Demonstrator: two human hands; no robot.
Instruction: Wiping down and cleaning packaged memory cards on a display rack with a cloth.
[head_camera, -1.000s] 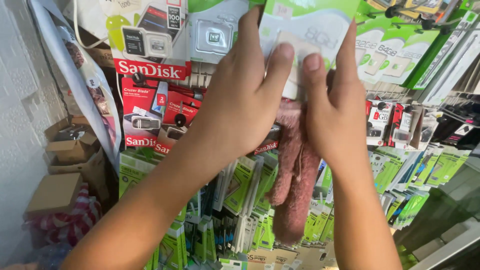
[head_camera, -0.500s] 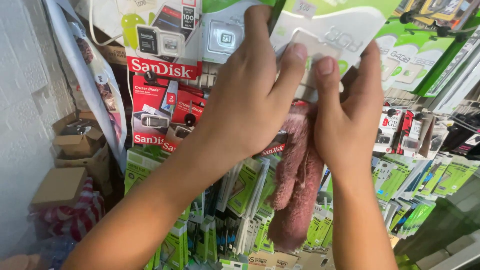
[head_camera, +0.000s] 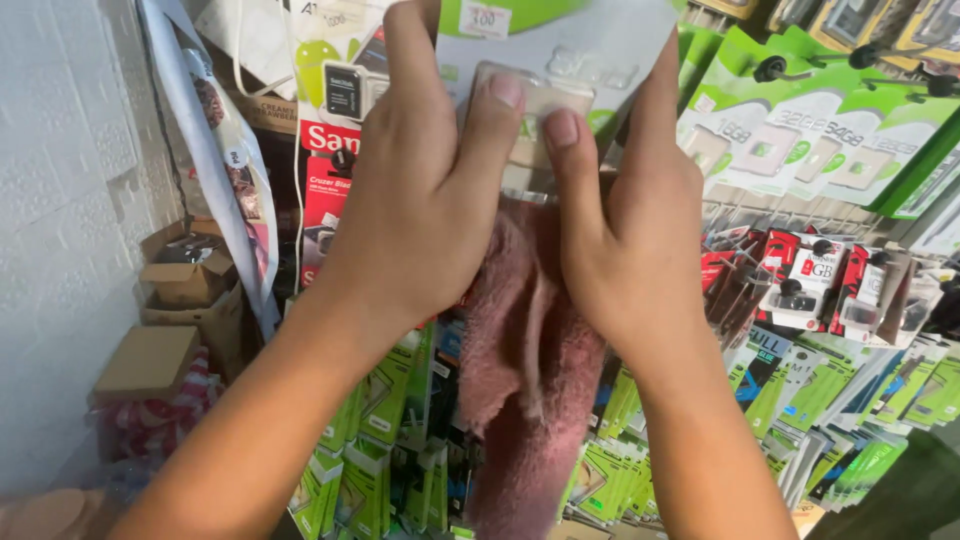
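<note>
From the head cam I've got both hands up on one white and green blister pack (head_camera: 560, 60): my left hand (head_camera: 420, 200) is clamped on its left edge with the thumb pressed flat on the clear bubble, and my right hand (head_camera: 630, 230) pinches the right edge the same way, thumbs almost touching. A fuzzy pink cloth (head_camera: 525, 370) hangs down between my palms, with more green packs (head_camera: 820, 140) just right of my right hand and cardboard boxes (head_camera: 180, 285) down to the left of my left

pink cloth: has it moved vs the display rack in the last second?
Cannot tell for certain: the camera shifted too. The pink cloth hangs under both hands, and against the green packets behind it now sits slightly further left and covers more of them.
</note>
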